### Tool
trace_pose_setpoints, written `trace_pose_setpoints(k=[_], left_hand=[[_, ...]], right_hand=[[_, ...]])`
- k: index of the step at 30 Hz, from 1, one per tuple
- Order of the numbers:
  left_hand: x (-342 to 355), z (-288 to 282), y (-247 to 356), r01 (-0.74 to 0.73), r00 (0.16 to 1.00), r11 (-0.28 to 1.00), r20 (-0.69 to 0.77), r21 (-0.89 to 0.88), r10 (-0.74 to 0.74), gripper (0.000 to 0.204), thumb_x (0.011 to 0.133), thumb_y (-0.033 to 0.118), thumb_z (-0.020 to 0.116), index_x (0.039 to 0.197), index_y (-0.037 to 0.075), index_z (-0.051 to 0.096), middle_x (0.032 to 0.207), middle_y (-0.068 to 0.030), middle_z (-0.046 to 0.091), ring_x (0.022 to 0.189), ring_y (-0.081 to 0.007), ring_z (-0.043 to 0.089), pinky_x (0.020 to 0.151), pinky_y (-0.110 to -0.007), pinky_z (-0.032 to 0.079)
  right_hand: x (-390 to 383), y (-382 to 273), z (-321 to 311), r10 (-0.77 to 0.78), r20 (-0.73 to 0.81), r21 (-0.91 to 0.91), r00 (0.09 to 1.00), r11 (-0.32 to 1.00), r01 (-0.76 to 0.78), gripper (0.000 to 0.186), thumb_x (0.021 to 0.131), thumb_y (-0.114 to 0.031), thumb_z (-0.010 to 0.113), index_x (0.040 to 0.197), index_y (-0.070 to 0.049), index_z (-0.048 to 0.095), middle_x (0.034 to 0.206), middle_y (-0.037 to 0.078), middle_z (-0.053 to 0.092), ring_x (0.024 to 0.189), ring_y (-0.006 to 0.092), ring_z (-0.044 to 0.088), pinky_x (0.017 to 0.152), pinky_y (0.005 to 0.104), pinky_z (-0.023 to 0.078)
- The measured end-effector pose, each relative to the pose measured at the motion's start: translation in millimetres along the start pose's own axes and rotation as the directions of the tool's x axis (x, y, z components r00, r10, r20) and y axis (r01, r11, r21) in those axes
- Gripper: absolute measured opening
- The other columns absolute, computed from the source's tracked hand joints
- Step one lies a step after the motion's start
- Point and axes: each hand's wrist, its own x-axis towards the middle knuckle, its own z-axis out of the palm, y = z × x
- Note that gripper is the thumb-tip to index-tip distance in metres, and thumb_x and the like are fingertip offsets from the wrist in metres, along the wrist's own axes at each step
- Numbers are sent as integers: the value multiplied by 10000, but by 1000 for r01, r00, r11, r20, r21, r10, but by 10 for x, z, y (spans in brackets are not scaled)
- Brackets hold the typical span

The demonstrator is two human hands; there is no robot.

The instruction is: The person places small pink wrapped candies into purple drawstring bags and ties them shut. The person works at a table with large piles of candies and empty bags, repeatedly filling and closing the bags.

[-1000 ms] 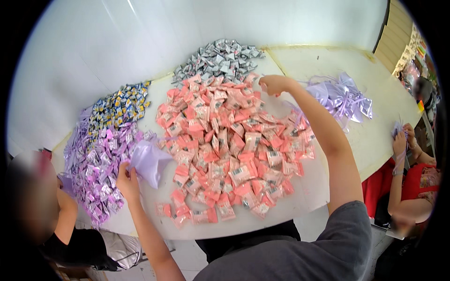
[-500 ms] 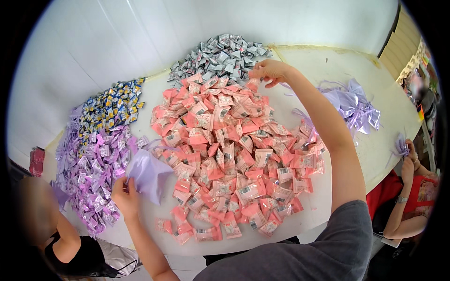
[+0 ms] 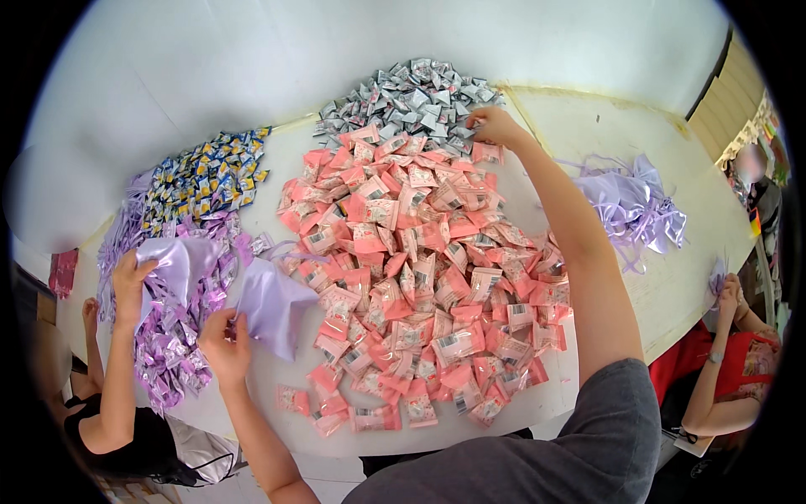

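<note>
My left hand (image 3: 225, 346) pinches the edge of a lavender satin pouch (image 3: 273, 307), which hangs between the purple packets and the pink ones. At the far side, my right hand (image 3: 497, 128) reaches the right edge of a heap of silver-grey packets (image 3: 411, 99), fingers drawn together. What lies between those fingertips is too small to make out. Just below that hand is a pink packet (image 3: 487, 153). A large spread of pink packets (image 3: 411, 277) covers the table in front of me, beneath and between my arms.
Left of me lie purple packets (image 3: 172, 349) and blue-and-yellow packets (image 3: 206, 181). A co-worker's hand (image 3: 128, 286) holds another lavender pouch (image 3: 180, 260) there. More lavender pouches (image 3: 634, 202) lie on the right, where another person's hands (image 3: 730, 294) hold a pouch. A white wall borders the back.
My right hand has shifted slightly to the silver-grey heap's edge, its fingers drawing in. My left hand still holds its pouch. The left co-worker has raised a lavender pouch over the purple packets.
</note>
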Motion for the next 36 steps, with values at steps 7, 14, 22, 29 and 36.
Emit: trace_pose_setpoints(k=[7,14,22,29,36], left_hand=[[45,-151,285,-191,976,977,-127,-93,179,108,729,-67,592,822,-11,594,867,-95,609,589,-137,539,475,-235,400],[-105,-364,824,-490,872,861,75,134,484,235,627,-61,593,824,66,614,813,-66,584,648,-208,581,526,-299,461],[-530,-580,1179,-557,828,813,181,167,530,282,617,10,635,877,118,627,856,-29,547,714,-164,558,521,-267,463],[-768,-453,1317,-583,810,761,129,283,572,240,636,32,644,862,108,611,809,-11,511,699,-140,533,497,-247,454],[-672,-553,1349,-496,866,805,117,326,486,189,647,36,637,821,77,575,805,-30,509,706,-177,540,508,-284,453]], right_hand=[[-513,-306,-241,121,-74,689,990,724,-37,265,771,28,572,1020,-48,618,685,-21,452,540,58,415,481,213,383],[-814,-760,-445,79,-22,814,997,581,-28,247,836,-57,562,1078,-11,571,719,0,487,559,63,416,491,219,402],[-2479,-3039,369,-436,545,715,716,687,-126,164,789,-140,609,858,9,608,690,78,560,513,94,477,402,257,355],[-2453,-3338,1056,-104,734,483,672,775,-408,142,749,-97,626,666,-11,552,574,78,499,530,143,487,467,290,380],[-2420,-3298,984,-243,638,548,730,810,-209,123,796,-91,573,819,30,576,838,166,580,749,236,552,702,377,437]])
